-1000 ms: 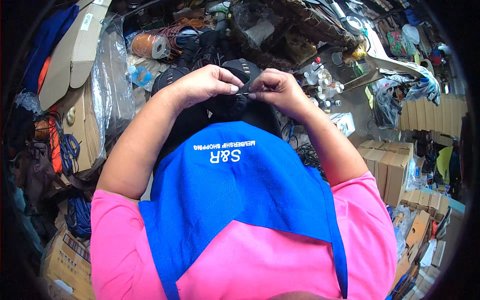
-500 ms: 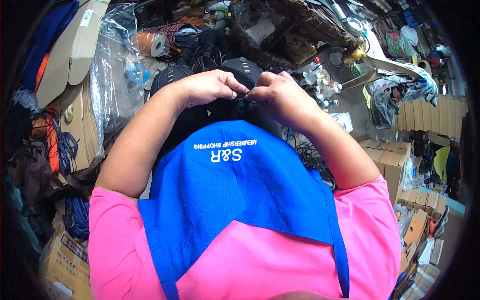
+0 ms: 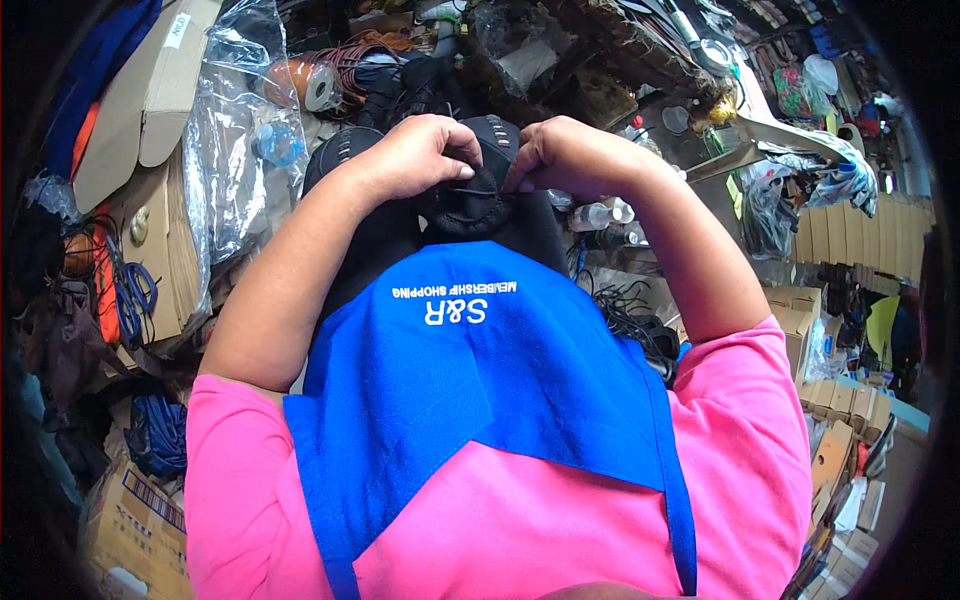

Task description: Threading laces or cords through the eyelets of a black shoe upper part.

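Observation:
A black, gathered piece point(image 3: 468, 212) of fabric or leather lies over my lap, between my dark-trousered knees. On its left side my left hand point(image 3: 430, 158) is closed, fingers curled in toward the thumb. My right hand point(image 3: 572, 160) is also closed, its fingertips pinched beside the right edge of the piece. What either pinch holds is too small to make out. The blue apron point(image 3: 480, 370) covers my front just below the black piece.
Clear plastic bottles point(image 3: 600, 215) stand right of my knees, above a tangle of black cords point(image 3: 640, 320). Cardboard point(image 3: 165, 100) and plastic sheeting point(image 3: 240, 150) are stacked on the left. A spool point(image 3: 318, 90) lies beyond my left knee; cardboard boxes point(image 3: 795, 320) are at the right.
My hands, which met over the black piece, have drawn apart. The right hand has moved right and slightly up, and more of the black piece shows between them.

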